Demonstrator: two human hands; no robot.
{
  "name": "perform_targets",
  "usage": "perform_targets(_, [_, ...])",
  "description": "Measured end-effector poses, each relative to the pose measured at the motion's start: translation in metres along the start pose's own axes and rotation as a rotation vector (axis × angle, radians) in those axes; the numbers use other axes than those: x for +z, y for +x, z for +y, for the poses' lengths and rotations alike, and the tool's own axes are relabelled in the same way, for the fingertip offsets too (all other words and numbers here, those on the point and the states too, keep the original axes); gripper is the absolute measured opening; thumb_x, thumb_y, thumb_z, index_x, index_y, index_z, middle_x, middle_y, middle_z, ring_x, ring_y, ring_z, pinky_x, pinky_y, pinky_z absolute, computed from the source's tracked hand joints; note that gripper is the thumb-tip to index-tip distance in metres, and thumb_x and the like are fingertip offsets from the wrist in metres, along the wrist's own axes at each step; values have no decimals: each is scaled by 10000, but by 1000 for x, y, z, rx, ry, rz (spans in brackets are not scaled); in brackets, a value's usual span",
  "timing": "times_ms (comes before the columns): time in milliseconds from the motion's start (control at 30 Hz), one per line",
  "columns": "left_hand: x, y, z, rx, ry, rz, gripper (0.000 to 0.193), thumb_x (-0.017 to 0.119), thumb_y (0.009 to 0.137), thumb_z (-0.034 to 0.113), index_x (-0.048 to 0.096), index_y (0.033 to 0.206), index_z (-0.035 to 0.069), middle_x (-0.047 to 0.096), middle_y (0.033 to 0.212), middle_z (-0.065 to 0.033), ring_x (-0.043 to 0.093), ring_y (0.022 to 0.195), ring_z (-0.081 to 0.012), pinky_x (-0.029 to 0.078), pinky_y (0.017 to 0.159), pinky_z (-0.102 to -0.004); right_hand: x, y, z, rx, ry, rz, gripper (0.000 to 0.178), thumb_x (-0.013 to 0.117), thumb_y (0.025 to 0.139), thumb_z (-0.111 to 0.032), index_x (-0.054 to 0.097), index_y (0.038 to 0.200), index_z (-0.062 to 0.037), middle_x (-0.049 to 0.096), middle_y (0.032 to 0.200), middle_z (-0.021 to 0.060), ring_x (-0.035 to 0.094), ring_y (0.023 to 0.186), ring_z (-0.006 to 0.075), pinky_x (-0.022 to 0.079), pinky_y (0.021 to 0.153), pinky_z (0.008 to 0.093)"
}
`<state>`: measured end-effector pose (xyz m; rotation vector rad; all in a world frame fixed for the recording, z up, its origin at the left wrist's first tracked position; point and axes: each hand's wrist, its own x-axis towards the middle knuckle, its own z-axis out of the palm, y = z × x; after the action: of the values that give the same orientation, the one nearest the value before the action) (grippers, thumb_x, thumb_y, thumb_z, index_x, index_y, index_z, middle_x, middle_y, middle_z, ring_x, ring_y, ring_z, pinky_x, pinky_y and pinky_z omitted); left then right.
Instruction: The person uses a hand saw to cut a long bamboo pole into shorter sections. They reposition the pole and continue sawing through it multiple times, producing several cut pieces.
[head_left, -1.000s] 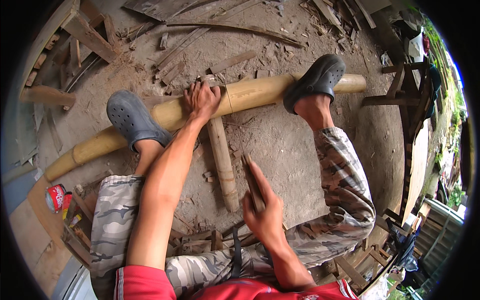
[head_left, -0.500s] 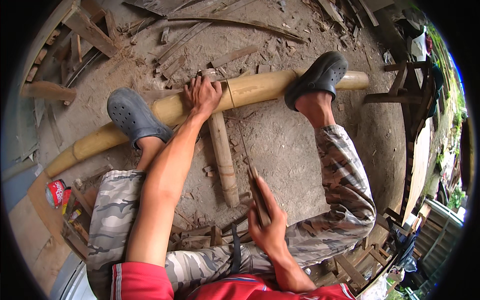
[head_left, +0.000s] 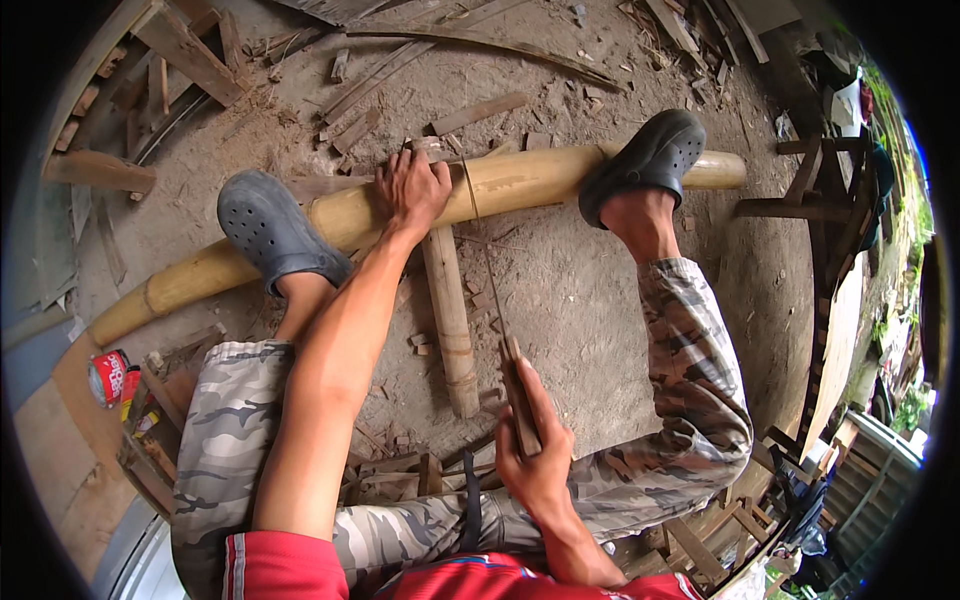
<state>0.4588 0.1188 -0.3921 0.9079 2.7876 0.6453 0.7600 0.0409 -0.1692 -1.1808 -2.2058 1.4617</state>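
A long yellow bamboo pole (head_left: pixel 540 180) lies crosswise on the ground ahead of me. My left hand (head_left: pixel 413 190) presses over its top, fingers curled across the far side. Just right of those fingers, the thin blade of a handsaw (head_left: pixel 490 262) crosses the pole; whether it has cut in, I cannot tell. My right hand (head_left: pixel 542 460) is wrapped round the saw's wooden handle, near my lap. Under the pole, a shorter bamboo piece (head_left: pixel 450 325) points toward me. My feet, in dark grey clogs, rest on the pole: the left clog (head_left: pixel 270 228) and the right clog (head_left: pixel 650 150).
Wood scraps and strips (head_left: pixel 480 112) litter the dirt floor beyond the pole. Stacked timber (head_left: pixel 190 60) stands at the far left. A red can (head_left: pixel 112 378) is at the left, and a wooden frame (head_left: pixel 815 205) at the right.
The pole and floor appear slightly further right and lower in the picture. Both hands keep their grips, and the saw still lies across the pole at nearly the same place.
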Motion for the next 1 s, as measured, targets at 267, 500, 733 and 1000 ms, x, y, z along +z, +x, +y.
perform_targets(267, [1, 11, 5, 7, -24, 8, 412, 491, 905, 370, 646, 1072, 28, 636, 1219, -203, 541, 1211, -384, 319, 1103, -589, 46, 161, 15, 9, 76, 79, 578, 587, 846, 32, 530, 1419, -20, 645, 1305, 231, 630, 1221, 324, 487, 1007, 346])
perform_targets(500, [3, -11, -4, 71, 10, 138, 342, 519, 872, 327, 643, 950, 18, 642, 1089, -184, 571, 1095, -381, 386, 985, -585, -16, -5, -16, 88, 68, -38, 622, 555, 846, 83, 505, 1453, -41, 618, 1364, 210, 553, 1322, 286, 440, 1088, 366])
perform_targets(733, [-3, -3, 15, 43, 29, 40, 401, 542, 899, 409, 637, 1032, 44, 639, 1133, -164, 553, 1168, -356, 359, 1036, -559, 39, 152, 17, 34, 85, 107, 579, 608, 846, 17, 550, 1414, -79, 662, 1234, 258, 639, 1200, 332, 509, 974, 365])
perform_targets(1000, [2, -12, -7, 96, 66, 163, 369, 514, 877, 357, 632, 988, 26, 644, 1055, -188, 586, 1076, -369, 383, 992, -561, -5, 27, -4, 76, 104, -36, 676, 550, 815, 107, 476, 1472, -35, 608, 1369, 219, 550, 1307, 327, 447, 1084, 376])
